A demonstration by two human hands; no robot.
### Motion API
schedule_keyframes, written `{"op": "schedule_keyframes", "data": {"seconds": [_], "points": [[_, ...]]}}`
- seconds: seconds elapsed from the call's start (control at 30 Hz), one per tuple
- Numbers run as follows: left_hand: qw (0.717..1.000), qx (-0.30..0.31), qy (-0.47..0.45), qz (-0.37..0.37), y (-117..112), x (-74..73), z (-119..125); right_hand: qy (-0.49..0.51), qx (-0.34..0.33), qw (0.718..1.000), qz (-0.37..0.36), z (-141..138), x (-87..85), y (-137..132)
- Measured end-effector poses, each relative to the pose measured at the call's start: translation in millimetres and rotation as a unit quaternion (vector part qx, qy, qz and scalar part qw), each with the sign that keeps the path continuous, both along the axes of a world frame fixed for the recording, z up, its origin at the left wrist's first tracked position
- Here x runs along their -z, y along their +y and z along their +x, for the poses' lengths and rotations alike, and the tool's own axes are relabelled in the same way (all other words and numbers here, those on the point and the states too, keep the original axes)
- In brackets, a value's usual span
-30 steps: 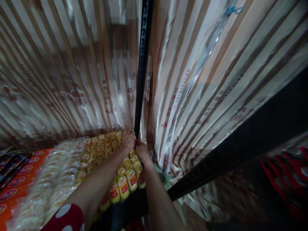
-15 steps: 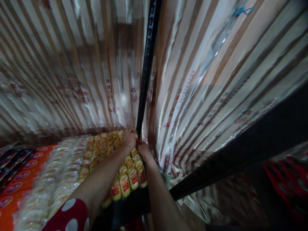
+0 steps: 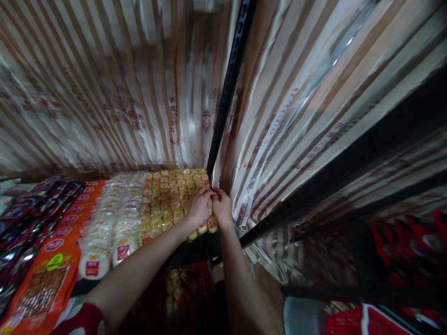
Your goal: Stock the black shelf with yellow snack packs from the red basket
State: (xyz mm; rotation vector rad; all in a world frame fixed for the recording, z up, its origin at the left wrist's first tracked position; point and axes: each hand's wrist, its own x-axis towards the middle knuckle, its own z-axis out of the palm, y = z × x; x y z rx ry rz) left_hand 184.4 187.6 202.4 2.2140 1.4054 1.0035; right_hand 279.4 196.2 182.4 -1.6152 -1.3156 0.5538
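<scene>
Rows of small yellow packaged cakes [image 3: 164,195] stand at the right end of a shelf. My left hand [image 3: 200,204] is over the rightmost rows, its fingers curled and closed. My right hand [image 3: 221,204] is beside it at the shelf's right edge, also closed. The fingertips of both hands meet. Whatever lies between them is hidden. Below the hands, the front cakes of the last rows show partly.
Clear-wrapped white packages [image 3: 120,223], orange snack bags [image 3: 57,251] and dark shiny packs [image 3: 38,218] line the shelf to the left. A black perforated post [image 3: 228,88] rises behind the hands. Striped plastic sheeting [image 3: 146,83] hangs behind. Red packages [image 3: 401,246] are at the lower right.
Both hands have moved from the far end of the cake rows toward the front and come together. The view has shifted, showing more of the shelf's goods.
</scene>
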Motion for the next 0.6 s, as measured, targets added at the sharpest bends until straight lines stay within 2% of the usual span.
{"op": "schedule_keyframes", "data": {"seconds": [0.07, 0.13, 0.23, 0.33, 0.43, 0.5, 0.6], "points": [[0.999, 0.014, -0.033, -0.014, -32.6, 3.1, -9.1, 0.023, 0.026, 0.999, 0.032, -6.8, 7.6, -30.6], [0.997, 0.032, -0.060, -0.034, -68.8, 11.8, -20.9, 0.052, 0.034, 0.996, 0.068, -15.7, 23.0, -67.5], [0.991, 0.063, -0.085, -0.080, -128.0, 37.9, -41.5, 0.093, 0.010, 0.993, 0.066, -33.1, 54.6, -130.9], [0.983, 0.017, -0.107, -0.151, -184.3, 76.6, -62.0, 0.092, -0.059, 0.994, -0.024, -54.0, 87.9, -190.2], [0.958, -0.048, -0.090, -0.269, -224.2, 116.5, -79.7, 0.085, -0.120, 0.980, -0.135, -75.8, 120.9, -227.8], [0.934, -0.081, -0.054, -0.344, -238.4, 138.8, -89.8, 0.082, -0.140, 0.963, -0.217, -89.4, 142.6, -238.1], [0.891, -0.116, 0.021, -0.439, -244.3, 164.0, -103.9, 0.082, -0.165, 0.926, -0.330, -107.3, 170.6, -239.2]]}}
